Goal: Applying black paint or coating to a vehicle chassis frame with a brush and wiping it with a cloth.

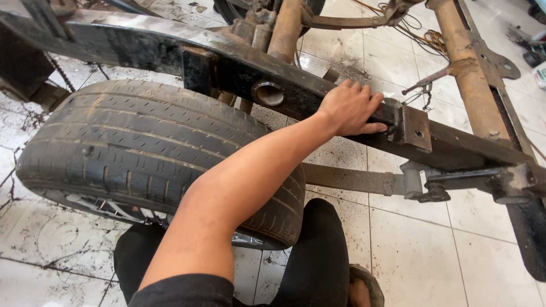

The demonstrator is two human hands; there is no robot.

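My left hand [350, 108] reaches forward across a worn tyre [142, 153] to a black steel frame rail [239, 68] of a stripped vehicle chassis. The fingers curl over the rail's top edge and the thumb presses on its side face, right beside a rusty bracket plate [418, 129] with a hole. A round bushing hole [268, 92] sits in the rail to the left of the hand. My right hand does not show.
A leaf spring [352, 179] and shackle [426, 185] run below the rail. A rusty tube [469, 74] and a second rail lie at the right. The tiled floor [432, 250] is dirty. My knees in dark trousers [318, 250] are at the bottom.
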